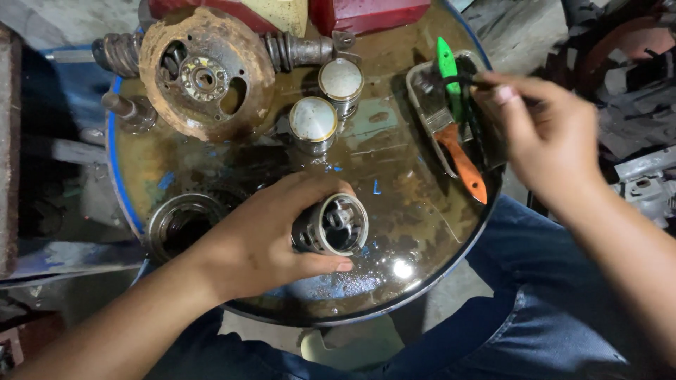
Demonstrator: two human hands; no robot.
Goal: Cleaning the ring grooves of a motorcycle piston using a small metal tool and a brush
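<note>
My left hand (264, 236) grips a hollow metal piston (331, 225) lying on its side, its open end facing up toward me, on the oily top of a blue drum (394, 232). My right hand (546, 137) reaches over a small metal tray (421, 105) at the drum's right edge and pinches a thin dark handle (465, 81) there. In the tray lie a green-handled tool (446, 67) and a paintbrush with an orange handle (465, 165). Two more pistons (341, 79) (313, 121) stand upright at the middle of the drum.
A rusty round plate on a shaft (204, 74) lies at the drum's back left. A round bung opening (179, 225) sits at the front left. Red and cream parts (366, 14) stand behind. My blue-jeaned legs (521, 295) are under the drum's near edge; machine parts (634, 176) lie right.
</note>
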